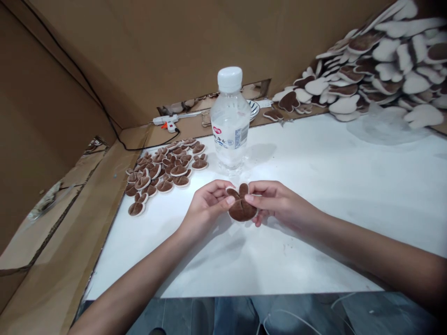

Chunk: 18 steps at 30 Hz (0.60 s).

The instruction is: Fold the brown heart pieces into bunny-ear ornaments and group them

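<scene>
Both hands hold one brown plush piece (240, 207) with two small ears and a cream edge, just above the white tabletop (314, 204). My left hand (206, 204) pinches its left side with thumb and fingers. My right hand (275, 201) grips its right side, the thumb pressing on the brown face. A group of several finished brown-and-cream pieces (164, 170) lies to the left of my hands. A clear water bottle (229, 121) with a white cap stands upright right behind the held piece.
A large heap of brown and cream plush pieces (380, 65) fills the back right corner. A hot glue gun (167, 122) with a black cord lies at the back left, near a patterned bowl (254, 108). Cardboard walls (157, 46) enclose the back and left.
</scene>
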Tool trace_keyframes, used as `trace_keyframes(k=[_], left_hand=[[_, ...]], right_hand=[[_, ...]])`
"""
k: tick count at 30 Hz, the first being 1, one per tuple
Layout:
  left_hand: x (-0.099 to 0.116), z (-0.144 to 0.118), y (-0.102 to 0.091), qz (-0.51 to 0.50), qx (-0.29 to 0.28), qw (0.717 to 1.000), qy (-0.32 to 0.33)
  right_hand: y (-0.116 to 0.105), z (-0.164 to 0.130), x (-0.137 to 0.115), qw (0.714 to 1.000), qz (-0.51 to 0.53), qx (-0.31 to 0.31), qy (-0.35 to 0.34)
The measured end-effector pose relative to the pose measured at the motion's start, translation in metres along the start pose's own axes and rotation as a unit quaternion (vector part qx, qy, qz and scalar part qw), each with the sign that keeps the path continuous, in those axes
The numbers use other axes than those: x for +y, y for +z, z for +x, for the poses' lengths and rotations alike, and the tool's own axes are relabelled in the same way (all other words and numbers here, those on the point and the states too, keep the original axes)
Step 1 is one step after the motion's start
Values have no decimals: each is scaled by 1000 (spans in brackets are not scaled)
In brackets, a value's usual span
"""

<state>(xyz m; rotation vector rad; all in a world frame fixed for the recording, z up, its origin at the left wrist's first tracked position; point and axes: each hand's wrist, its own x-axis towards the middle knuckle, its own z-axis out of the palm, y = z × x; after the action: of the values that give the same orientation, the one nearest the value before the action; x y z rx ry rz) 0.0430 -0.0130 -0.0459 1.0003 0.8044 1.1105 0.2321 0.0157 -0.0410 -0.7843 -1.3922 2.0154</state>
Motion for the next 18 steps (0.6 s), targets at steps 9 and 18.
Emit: trace_keyframes(k=[9, 18], left_hand=[[4, -2, -1, 90, 30, 994, 48], [0, -7, 5, 298, 73, 946, 103]], right_hand=[[3, -2, -3, 995, -91, 41, 1], [11, -3, -2, 939, -311, 132, -55]])
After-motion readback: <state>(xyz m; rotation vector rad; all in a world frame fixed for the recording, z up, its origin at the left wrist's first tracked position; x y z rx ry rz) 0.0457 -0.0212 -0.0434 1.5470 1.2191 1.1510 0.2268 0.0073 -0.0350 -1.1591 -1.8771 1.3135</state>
